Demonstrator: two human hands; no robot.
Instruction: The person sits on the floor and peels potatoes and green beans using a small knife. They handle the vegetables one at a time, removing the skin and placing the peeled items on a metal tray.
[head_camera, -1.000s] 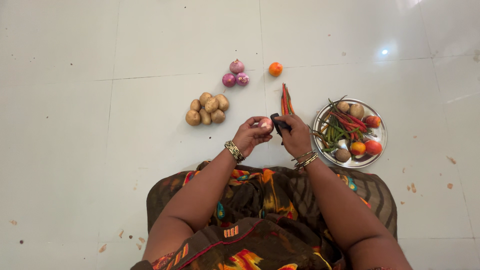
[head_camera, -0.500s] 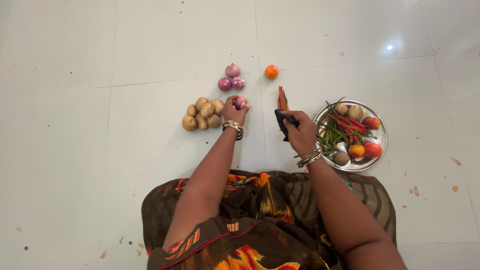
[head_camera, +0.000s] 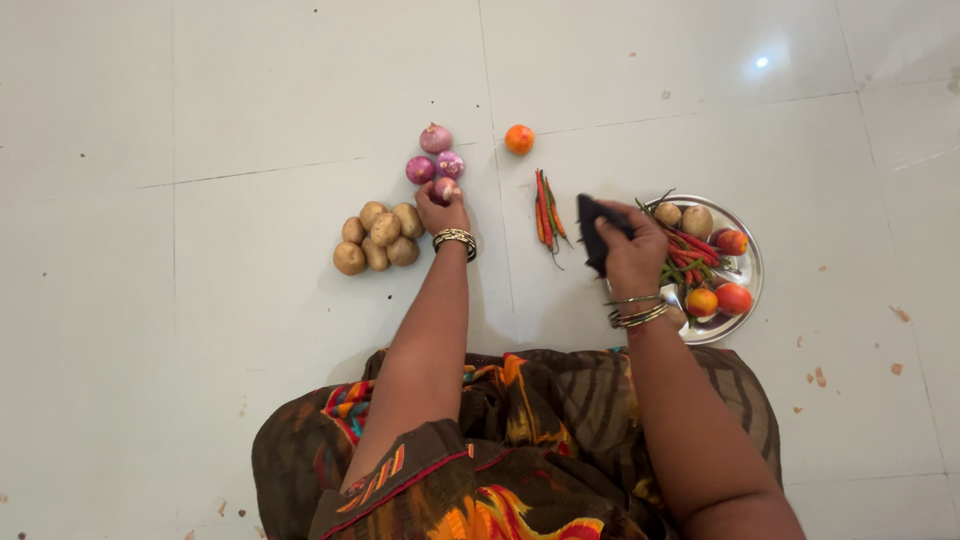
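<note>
A purple onion (head_camera: 445, 189) is gripped by the left hand (head_camera: 440, 211) and set against three other onions (head_camera: 435, 155), just beside a heap of potatoes (head_camera: 377, 237). A dark object (head_camera: 592, 232), possibly a cloth, is clutched in the right hand (head_camera: 632, 255) between loose chillies (head_camera: 546, 214) and a steel plate (head_camera: 748, 268) of vegetables.

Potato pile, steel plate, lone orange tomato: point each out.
Potato pile (head_camera: 378, 236), head view, on a middle potato.
Steel plate (head_camera: 748, 268), head view, on its bare right rim.
Lone orange tomato (head_camera: 519, 139), head view, on its centre.
</note>
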